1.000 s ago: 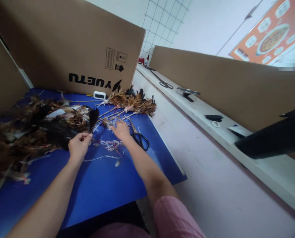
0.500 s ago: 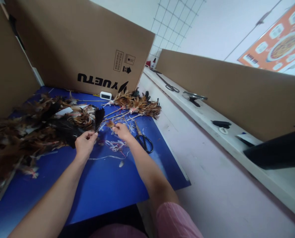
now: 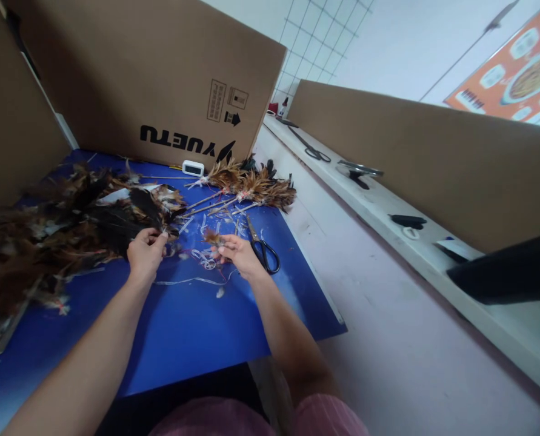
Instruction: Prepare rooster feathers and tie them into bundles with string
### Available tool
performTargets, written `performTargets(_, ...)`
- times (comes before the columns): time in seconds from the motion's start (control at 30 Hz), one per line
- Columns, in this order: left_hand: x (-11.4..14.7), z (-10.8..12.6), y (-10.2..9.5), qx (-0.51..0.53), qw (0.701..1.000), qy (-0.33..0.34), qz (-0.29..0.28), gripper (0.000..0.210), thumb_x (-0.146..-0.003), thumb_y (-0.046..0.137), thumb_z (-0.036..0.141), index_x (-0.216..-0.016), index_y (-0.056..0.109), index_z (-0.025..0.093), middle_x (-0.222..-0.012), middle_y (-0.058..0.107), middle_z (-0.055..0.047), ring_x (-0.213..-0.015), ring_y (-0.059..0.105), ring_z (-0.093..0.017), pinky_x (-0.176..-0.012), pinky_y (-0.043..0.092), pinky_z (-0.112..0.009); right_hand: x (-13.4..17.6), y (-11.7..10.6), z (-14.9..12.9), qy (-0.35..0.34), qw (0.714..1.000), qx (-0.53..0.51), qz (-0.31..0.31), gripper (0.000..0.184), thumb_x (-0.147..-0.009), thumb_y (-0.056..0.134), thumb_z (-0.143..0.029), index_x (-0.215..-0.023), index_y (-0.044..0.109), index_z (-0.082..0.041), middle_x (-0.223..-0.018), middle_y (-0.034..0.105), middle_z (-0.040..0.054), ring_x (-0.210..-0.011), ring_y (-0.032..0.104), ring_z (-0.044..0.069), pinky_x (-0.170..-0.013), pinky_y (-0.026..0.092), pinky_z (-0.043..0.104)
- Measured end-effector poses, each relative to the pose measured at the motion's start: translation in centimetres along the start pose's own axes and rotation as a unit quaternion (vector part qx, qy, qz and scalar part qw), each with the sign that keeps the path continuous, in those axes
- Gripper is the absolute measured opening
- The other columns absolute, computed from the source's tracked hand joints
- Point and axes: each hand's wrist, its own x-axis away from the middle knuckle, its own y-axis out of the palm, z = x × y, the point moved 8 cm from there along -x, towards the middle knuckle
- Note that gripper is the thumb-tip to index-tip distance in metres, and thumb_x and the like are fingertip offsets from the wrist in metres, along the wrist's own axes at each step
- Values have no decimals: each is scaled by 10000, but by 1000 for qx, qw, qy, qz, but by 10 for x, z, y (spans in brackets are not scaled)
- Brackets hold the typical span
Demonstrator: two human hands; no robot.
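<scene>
My left hand [image 3: 145, 253] is closed in a pinch at the edge of a pile of brown and black feathers [image 3: 65, 227]. A black feather [image 3: 145, 204] rises leftward from its fingertips. Off to the right, my right hand [image 3: 241, 254] grips a small brown feather tuft [image 3: 212, 237] between thumb and fingers. Below the tuft lies a tangle of white and pink string [image 3: 206, 261], partly behind the fingers. Black-handled scissors [image 3: 265, 254] rest just right of my right hand, blades pointing away.
Brown feather bundles on sticks [image 3: 251, 184] lie at the back of the blue table [image 3: 192, 339]. Behind them stand a small white digital device [image 3: 193, 168] and a cardboard panel [image 3: 170, 79]. Along the right runs a white ledge [image 3: 379, 212] with tools.
The black feather in my left hand has tipped from upright to leftward, over the pile. My right hand has moved right and slightly nearer me, with the brown tuft turned more into view.
</scene>
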Motion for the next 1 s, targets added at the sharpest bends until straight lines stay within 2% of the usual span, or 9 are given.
performTargets(0.1,9,20,-4,-25,998,51,-4,496,-726,639,374,-1167,560,162,-588,611,26,-463,560,-138,-502,430,-239,0,1,3,-22,999,19,16,369,-636,718,-247,-966,565,-186,-776,686,2,-685,683,158,-529,478,229)
performTargets(0.17,20,35,0,-53,993,101,-24,425,-754,625,393,-1114,590,171,-636,634,12,-508,578,-134,-570,451,-242,1,3,2,-35,999,31,20,363,-631,717,-250,-955,562,-195,-764,665,-12,-694,687,162,-522,485,229)
performTargets(0.23,32,44,14,-51,986,132,-91,389,-783,593,457,-1052,628,178,-699,649,-5,-534,581,-134,-581,453,-245,2,7,2,-41,998,37,22,365,-631,714,-251,-957,558,-203,-773,655,-17,-712,688,165,-513,491,227)
performTargets(0.33,49,48,35,-46,971,140,-188,473,-758,609,522,-1086,635,182,-770,666,-20,-557,582,-142,-572,449,-254,5,12,2,-36,998,40,20,383,-623,715,-241,-970,559,-207,-799,654,-15,-730,681,162,-517,507,228)
performTargets(0.4,56,49,43,-58,961,148,-227,469,-736,631,517,-1061,650,180,-763,673,-22,-552,570,-143,-562,437,-256,7,16,3,-30,999,38,17,393,-609,721,-226,-972,572,-206,-811,655,-14,-727,672,154,-526,520,233)
performTargets(0.47,60,50,48,-72,952,164,-249,367,-758,605,494,-933,685,181,-680,658,-11,-529,545,-139,-548,414,-254,8,20,3,-27,999,32,11,397,-597,731,-215,-967,588,-204,-814,659,-12,-720,670,152,-529,525,235)
performTargets(0.63,58,53,42,-87,955,170,-228,308,-791,545,459,-686,653,190,-479,538,27,-472,476,-130,-511,354,-248,9,20,4,-19,1000,11,17,271,-650,725,-331,-849,619,-182,-697,655,-9,-644,671,158,-510,519,247)
performTargets(0.8,56,50,41,-77,958,158,-225,307,-791,554,465,-679,637,192,-461,510,41,-452,449,-122,-512,343,-246,7,9,4,-15,998,1,55,271,-669,727,-399,-779,609,-181,-680,671,-9,-538,606,101,-477,500,219)
performTargets(1.0,47,46,34,-92,965,157,-187,319,-815,541,464,-681,636,191,-465,512,42,-466,465,-124,-533,355,-244,8,2,-1,-8,998,-42,49,265,-734,683,-382,-875,579,-184,-758,700,20,-628,657,125,-503,494,219)
